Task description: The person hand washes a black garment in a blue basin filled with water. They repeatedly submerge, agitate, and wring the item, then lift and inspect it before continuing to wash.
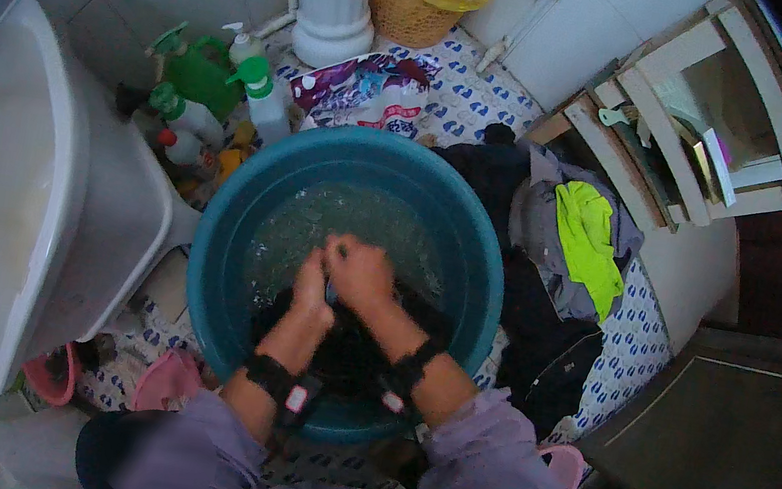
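Note:
A round blue-green plastic basin [487, 259] stands on the floor before me, holding cloudy water [366, 207] and a dark, wet cloth [351, 360]. Above the water, near the basin's middle, my left hand [311, 282] and my right hand [359, 270] are close together, fingers curled towards each other. A small bluish bit shows between them, too blurred to name; I cannot tell whether either hand grips it. The dark cloth lies beneath my wrists, in the near half of the basin. Black straps with small devices circle both wrists.
Dark clothes [548, 359], a grey garment [536, 213] and a neon-yellow cloth [588, 244] lie right of the basin. Bottles [267, 108] and a plastic bag [375, 94] are beyond it, near a pedestal [332, 0] and wastebasket [415, 9]. A white ceramic basin [70, 158] borders the left.

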A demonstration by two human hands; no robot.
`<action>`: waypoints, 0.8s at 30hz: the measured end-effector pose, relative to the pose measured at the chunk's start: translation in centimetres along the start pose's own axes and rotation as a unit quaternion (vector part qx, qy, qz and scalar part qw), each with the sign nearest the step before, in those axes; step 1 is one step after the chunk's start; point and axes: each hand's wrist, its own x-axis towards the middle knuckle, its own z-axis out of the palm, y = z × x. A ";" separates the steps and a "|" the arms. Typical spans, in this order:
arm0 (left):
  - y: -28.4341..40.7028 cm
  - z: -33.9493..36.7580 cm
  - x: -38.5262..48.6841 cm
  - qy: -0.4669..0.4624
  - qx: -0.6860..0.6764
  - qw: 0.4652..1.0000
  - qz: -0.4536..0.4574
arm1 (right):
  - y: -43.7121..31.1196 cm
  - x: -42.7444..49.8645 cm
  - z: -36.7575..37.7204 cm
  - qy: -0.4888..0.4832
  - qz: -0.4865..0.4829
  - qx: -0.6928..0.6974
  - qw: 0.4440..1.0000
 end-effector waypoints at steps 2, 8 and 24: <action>-0.4 0.4 -0.3 -0.036 -0.040 0.996 -0.069 | -0.3 0.5 -1.0 0.057 0.012 0.010 0.998; 3.2 -0.7 2.7 -0.113 0.049 0.992 0.028 | -0.9 -2.7 1.7 0.030 -0.156 0.056 0.986; 1.7 -8.0 9.5 -0.085 0.611 0.776 0.131 | 14.3 4.1 3.8 -0.291 -0.023 -0.153 0.944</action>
